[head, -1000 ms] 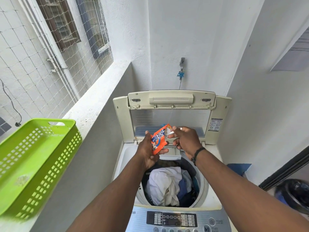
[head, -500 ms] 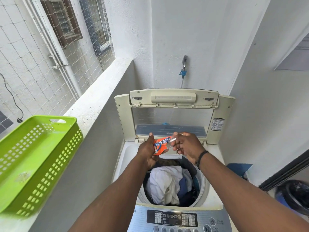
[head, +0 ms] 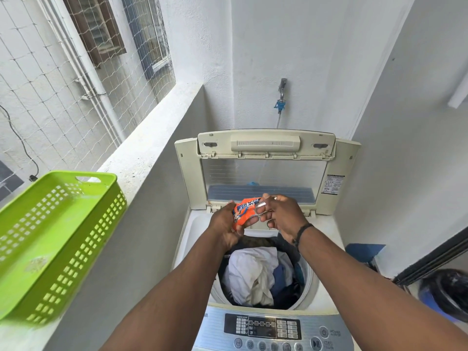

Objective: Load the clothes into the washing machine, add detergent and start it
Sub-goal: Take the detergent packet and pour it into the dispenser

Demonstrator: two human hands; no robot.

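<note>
- Green basket (head: 50,239) sits well left of the fingers, on the ledge
- Left hand (head: 225,224) grasps the orange detergent sachet (head: 244,214) from below
- Right hand (head: 281,216) pinches its upper corner, fingers (head: 263,214) clenched on the edge
- Clothes (head: 255,274) lie below the fingers in the washing machine (head: 326,264) drum; loading looks done
- Step: opening the sachet; next, tear and pour over the drum

a second ago the orange detergent sachet (head: 245,213) stood nearly upright in the left hand (head: 226,225), its printed face showing. now it lies tipped over toward the right hand (head: 281,215), crumpled between the two grips. the right fingers (head: 263,216) have shifted from the sachet's top edge to pinch its silvery torn end, and both hands sit lower, closer to the tub.
</note>
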